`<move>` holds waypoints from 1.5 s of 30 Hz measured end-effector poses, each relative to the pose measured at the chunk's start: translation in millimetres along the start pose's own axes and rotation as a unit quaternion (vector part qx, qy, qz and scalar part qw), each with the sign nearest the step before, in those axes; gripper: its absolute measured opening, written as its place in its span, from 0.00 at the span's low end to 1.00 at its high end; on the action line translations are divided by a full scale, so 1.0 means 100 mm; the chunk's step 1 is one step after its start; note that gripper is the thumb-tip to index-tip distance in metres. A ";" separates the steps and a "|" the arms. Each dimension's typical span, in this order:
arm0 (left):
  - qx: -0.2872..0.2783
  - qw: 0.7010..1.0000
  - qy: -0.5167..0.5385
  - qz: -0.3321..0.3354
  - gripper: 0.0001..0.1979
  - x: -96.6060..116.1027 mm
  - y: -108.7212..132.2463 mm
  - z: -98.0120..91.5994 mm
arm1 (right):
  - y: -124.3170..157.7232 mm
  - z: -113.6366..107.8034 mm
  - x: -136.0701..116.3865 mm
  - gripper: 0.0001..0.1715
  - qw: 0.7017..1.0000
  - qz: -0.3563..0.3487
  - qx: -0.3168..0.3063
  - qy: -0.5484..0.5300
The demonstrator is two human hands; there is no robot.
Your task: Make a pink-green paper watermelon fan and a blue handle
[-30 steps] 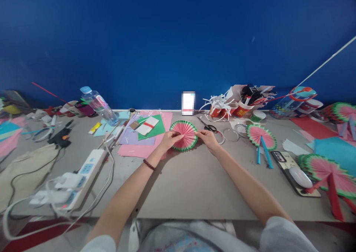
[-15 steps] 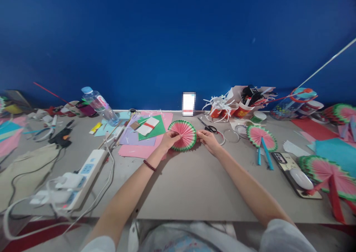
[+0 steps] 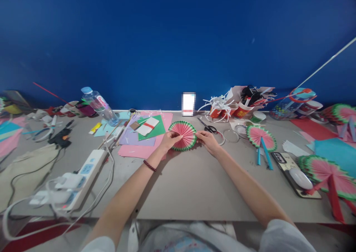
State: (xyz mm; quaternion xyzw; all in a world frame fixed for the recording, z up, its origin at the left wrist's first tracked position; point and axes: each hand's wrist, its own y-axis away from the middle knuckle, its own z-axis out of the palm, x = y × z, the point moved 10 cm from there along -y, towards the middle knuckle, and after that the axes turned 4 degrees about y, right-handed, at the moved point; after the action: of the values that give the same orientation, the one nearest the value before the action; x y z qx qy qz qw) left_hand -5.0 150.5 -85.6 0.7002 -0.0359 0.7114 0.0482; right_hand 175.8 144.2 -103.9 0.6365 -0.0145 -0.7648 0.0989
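Between my hands is a round pleated paper fan, pink inside with a green and white rim. My left hand pinches it from the left, the thumb reaching toward its middle. At its right edge my right hand closes thumb and fingers on the rim. Beyond my right hand lie black-handled scissors. Left of the fan, green paper and purple paper rest over pink paper.
A power strip with cables and a tilted water bottle are at left. At right are finished fans, a phone under a white mouse, and red cups. A blue wall stands behind the table.
Almost nothing differs. My right hand has shifted very slightly left against the fan's rim, and the fan stays in place in both hands.
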 end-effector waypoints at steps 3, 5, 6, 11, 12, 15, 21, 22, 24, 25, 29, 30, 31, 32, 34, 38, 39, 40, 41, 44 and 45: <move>0.012 1.000 0.004 -0.005 0.15 0.02 0.01 -0.02 | 0.02 0.02 -0.02 0.18 1.000 0.007 -0.008 -0.007; 0.015 1.000 0.010 -0.008 0.15 0.03 0.01 -0.02 | 0.03 0.03 -0.04 0.19 1.000 0.011 -0.010 -0.013; 0.016 1.000 0.013 -0.008 0.15 0.04 0.01 -0.02 | 0.03 0.03 -0.04 0.19 1.000 0.012 -0.011 -0.015; 0.014 1.000 -0.004 0.012 0.13 0.08 0.01 -0.01 | 0.02 0.01 -0.02 0.18 1.000 0.017 0.006 -0.020; 0.010 1.000 -0.008 0.014 0.13 0.08 0.01 -0.01 | 0.02 0.00 -0.01 0.18 1.000 0.018 0.012 -0.021; 0.005 1.000 0.001 0.006 0.14 0.04 0.01 0.00 | 0.00 -0.03 0.02 0.18 0.999 0.018 0.025 -0.015; 0.020 0.997 0.061 -0.035 0.14 -0.06 0.06 -0.02 | -0.02 -0.02 0.04 0.19 1.000 0.014 0.024 0.002; 0.019 0.997 0.067 -0.040 0.13 -0.06 0.07 -0.01 | -0.02 -0.01 0.03 0.19 1.000 0.011 0.024 0.001; 0.013 0.996 0.076 -0.043 0.12 -0.04 0.09 0.01 | -0.01 0.00 0.02 0.19 1.000 0.003 0.022 0.003; 0.012 0.996 0.079 -0.043 0.12 -0.02 0.10 0.01 | -0.01 0.00 0.02 0.19 1.000 0.000 0.021 0.006; -0.009 0.996 0.078 -0.052 0.15 0.03 0.11 0.06 | -0.01 0.01 0.00 0.18 1.000 -0.016 0.013 0.013; -0.016 0.995 0.076 -0.055 0.16 0.03 0.11 0.07 | -0.01 0.00 0.00 0.18 1.000 -0.018 0.014 0.013; -0.022 0.995 0.074 -0.057 0.16 0.03 0.12 0.08 | -0.01 -0.01 0.00 0.18 1.000 -0.019 0.017 0.013; -0.025 0.996 0.071 -0.057 0.17 0.02 0.12 0.08 | -0.01 -0.02 0.00 0.18 1.000 -0.019 0.020 0.014; -0.021 0.996 0.065 -0.056 0.17 0.00 0.12 0.07 | -0.02 -0.04 0.01 0.18 0.999 -0.019 0.027 0.013; -0.007 0.998 0.041 -0.043 0.17 -0.04 0.07 0.01 | -0.03 -0.04 0.03 0.18 0.999 -0.013 0.031 0.001; -0.007 0.999 0.035 -0.038 0.17 -0.05 0.06 0.01 | -0.03 -0.04 0.04 0.18 1.000 -0.008 0.029 -0.004; -0.008 0.999 0.030 -0.033 0.17 -0.05 0.04 0.00 | -0.03 -0.03 0.05 0.18 1.000 -0.002 0.026 -0.010; -0.009 0.999 0.026 -0.028 0.17 -0.04 0.03 0.00 | -0.04 -0.02 0.06 0.18 1.000 0.003 0.023 -0.016; -0.013 0.999 0.018 -0.022 0.17 -0.03 0.02 0.01 | -0.04 -0.02 0.07 0.18 0.999 0.011 0.019 -0.024; -0.014 0.999 0.019 -0.026 0.17 -0.03 0.03 0.01 | -0.05 -0.02 0.06 0.18 1.000 0.011 0.017 -0.021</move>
State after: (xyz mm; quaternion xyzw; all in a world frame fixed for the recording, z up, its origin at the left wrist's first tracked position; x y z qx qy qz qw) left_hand -4.2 147.3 -88.3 0.6867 -0.0274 0.7223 0.0771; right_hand 175.8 147.9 -110.6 0.6219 -0.0366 -0.7763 0.0964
